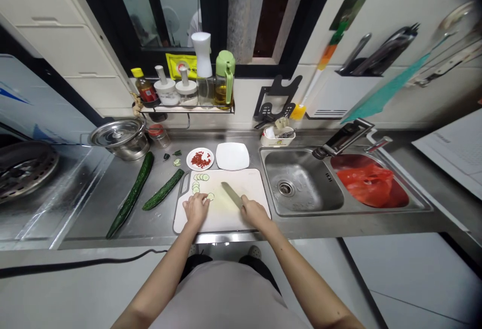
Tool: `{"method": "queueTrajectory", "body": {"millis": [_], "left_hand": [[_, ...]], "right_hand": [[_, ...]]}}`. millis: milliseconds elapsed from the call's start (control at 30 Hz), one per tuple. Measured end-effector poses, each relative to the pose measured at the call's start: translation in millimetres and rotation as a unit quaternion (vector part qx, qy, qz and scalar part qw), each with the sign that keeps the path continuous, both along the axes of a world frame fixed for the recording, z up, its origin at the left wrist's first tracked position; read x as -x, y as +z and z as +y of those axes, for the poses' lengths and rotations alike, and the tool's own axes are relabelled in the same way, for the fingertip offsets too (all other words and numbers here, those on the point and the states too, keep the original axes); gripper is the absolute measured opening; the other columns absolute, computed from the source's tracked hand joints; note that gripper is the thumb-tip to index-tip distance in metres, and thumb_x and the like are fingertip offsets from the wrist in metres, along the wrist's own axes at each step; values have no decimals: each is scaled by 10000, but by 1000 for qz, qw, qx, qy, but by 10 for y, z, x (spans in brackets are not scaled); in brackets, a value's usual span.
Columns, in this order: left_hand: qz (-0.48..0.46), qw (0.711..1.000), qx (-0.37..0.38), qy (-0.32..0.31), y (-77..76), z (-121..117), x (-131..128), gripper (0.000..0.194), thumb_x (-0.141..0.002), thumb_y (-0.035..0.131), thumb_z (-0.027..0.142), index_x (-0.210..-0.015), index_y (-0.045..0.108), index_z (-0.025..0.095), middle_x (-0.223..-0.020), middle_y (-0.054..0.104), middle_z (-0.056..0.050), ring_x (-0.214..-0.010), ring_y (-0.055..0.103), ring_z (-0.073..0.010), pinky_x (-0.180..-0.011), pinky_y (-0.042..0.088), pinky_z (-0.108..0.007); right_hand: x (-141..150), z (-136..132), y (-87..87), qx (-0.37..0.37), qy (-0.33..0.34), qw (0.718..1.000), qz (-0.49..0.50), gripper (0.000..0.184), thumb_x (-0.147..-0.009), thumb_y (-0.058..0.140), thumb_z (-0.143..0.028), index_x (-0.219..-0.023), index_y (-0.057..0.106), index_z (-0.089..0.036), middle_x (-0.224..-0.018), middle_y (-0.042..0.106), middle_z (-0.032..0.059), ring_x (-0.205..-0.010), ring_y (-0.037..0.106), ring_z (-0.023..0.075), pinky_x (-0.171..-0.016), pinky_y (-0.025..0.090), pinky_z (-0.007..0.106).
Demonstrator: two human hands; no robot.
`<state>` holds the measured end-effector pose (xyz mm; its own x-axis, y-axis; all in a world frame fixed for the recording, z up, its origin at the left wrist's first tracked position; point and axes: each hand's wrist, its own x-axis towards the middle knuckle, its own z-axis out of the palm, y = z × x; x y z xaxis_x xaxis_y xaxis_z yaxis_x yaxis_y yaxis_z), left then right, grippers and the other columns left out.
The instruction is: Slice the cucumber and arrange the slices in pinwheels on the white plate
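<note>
A white cutting board [248, 183] lies on the steel counter in front of me. My right hand [254, 212] is closed around the handle of a knife [231, 194], whose blade points up and left over the board. My left hand [196, 208] rests curled on the board's left part, fingers pressed down beside a cucumber slice [211, 196]; what lies under them is hidden. Several more cucumber slices [199, 182] lie near the board's top left corner.
A long whole cucumber [131, 194] and a shorter cucumber piece [163, 190] lie left of the board. Behind it stand a small plate of red bits [200, 158] and an empty white plate [232, 156]. A sink [301, 183] is at right, with a red bag [367, 181] beyond.
</note>
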<state>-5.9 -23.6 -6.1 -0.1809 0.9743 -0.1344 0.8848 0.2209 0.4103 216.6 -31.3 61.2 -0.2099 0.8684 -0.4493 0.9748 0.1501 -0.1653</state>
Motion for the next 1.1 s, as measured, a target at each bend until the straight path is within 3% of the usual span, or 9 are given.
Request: {"method": "queueTrajectory", "body": {"millis": [133, 267, 800, 1100], "left_hand": [[7, 1000, 16, -2, 26, 22, -10, 275, -868, 504, 346, -1054, 684, 252, -1111, 675, -77, -1060, 556, -261, -893, 307, -412], [13, 1000, 20, -3, 44, 51, -36, 303, -874, 490, 363, -1088, 665, 238, -1062, 680, -87, -1036, 564, -261, -887, 311, -411], [16, 1000, 17, 3, 68, 145, -124, 143, -860, 503, 275, -871, 635, 221, -980, 680, -61, -1001, 559, -240, -849, 321, -365], [-26, 999, 23, 18, 97, 73, -143, 226, -860, 480, 224, -1017, 642, 250, -974, 704, -48, -1012, 576, -223, -875, 309, -359]], "right_hand": [[-79, -30, -57, 10, -108, 994, 10, 319, -910, 332, -166, -1212, 432, -150, -993, 674, 139, -935, 644, 232, -701, 397, 279], [-109, 10, -79, 6, -145, 989, -1, 305, -906, 334, -156, -1196, 429, -151, -992, 675, 139, -934, 645, 237, -697, 394, 288], [-42, 105, -174, 21, -142, 989, -23, 358, -886, 336, -130, -1236, 406, -146, -1024, 681, 164, -980, 656, 249, -723, 436, 313], [-9, 102, -247, 10, -139, 990, -31, 351, -901, 331, -125, -1244, 408, -136, -998, 681, 171, -962, 661, 245, -738, 443, 319]]}}
